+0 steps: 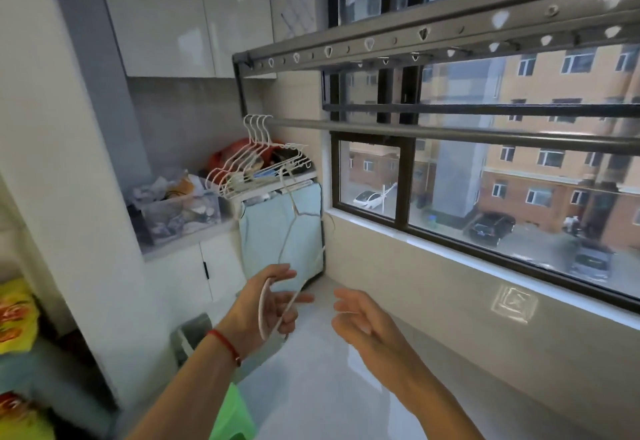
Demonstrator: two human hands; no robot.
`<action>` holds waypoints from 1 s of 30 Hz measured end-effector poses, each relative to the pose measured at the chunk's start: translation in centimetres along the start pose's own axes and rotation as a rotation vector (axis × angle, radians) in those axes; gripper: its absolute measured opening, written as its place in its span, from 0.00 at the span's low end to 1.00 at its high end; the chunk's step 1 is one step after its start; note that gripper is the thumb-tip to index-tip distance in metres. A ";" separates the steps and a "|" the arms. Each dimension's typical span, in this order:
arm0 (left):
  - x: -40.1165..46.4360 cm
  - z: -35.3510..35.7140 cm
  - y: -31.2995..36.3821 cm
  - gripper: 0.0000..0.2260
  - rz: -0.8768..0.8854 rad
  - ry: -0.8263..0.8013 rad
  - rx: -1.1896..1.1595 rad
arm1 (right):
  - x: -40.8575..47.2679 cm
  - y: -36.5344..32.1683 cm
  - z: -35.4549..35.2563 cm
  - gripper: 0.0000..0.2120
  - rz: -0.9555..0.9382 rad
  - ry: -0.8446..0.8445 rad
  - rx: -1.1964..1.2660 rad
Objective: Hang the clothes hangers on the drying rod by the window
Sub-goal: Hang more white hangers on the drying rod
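Note:
Several white wire hangers [258,159] hang in a bunch at the left end of the grey drying rod [433,134], which runs across in front of the window. My left hand [273,304] holds one more white wire hanger [289,249] low down, its thin frame blurred and rising from my fingers toward the rod. My right hand [360,318] is beside it to the right, fingers apart and holding nothing.
A perforated rack rail [415,39] runs above the rod. Below the hung hangers stand a cluttered counter with a clear box [180,214] and a light-blue covered appliance [280,228]. The window sill [450,256] lies to the right; a green stool [230,415] is near my left arm.

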State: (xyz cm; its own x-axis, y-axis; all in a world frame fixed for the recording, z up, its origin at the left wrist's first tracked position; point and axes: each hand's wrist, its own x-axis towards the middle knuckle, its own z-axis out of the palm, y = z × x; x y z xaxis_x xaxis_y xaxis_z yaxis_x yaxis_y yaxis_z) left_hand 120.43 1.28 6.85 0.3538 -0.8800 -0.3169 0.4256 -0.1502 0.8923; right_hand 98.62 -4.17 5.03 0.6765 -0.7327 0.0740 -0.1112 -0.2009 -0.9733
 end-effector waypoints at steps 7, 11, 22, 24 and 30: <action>10.1 -3.8 7.9 0.26 -0.067 -0.041 0.070 | 14.9 -1.5 0.7 0.21 -0.185 -0.114 -0.082; 13.9 -4.6 12.8 0.21 0.010 -0.017 0.107 | 21.8 -3.4 0.3 0.21 -0.226 -0.145 -0.132; 25.8 -10.6 23.9 0.22 0.100 -0.177 0.215 | 35.6 -4.7 4.2 0.20 -0.236 -0.086 -0.143; 27.8 -12.1 25.3 0.22 0.086 -0.225 0.207 | 37.6 -4.8 5.4 0.20 -0.221 -0.059 -0.150; 32.4 -15.2 26.0 0.22 0.035 -0.250 0.230 | 42.3 -5.1 8.2 0.20 -0.217 0.020 -0.182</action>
State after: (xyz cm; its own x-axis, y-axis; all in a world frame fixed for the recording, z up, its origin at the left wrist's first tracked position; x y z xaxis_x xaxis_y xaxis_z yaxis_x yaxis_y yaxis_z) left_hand 155.61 -24.34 14.90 0.1379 -0.9654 -0.2215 0.2081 -0.1904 0.9594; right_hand 133.81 -28.82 11.35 0.6842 -0.6725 0.2821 -0.0959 -0.4664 -0.8793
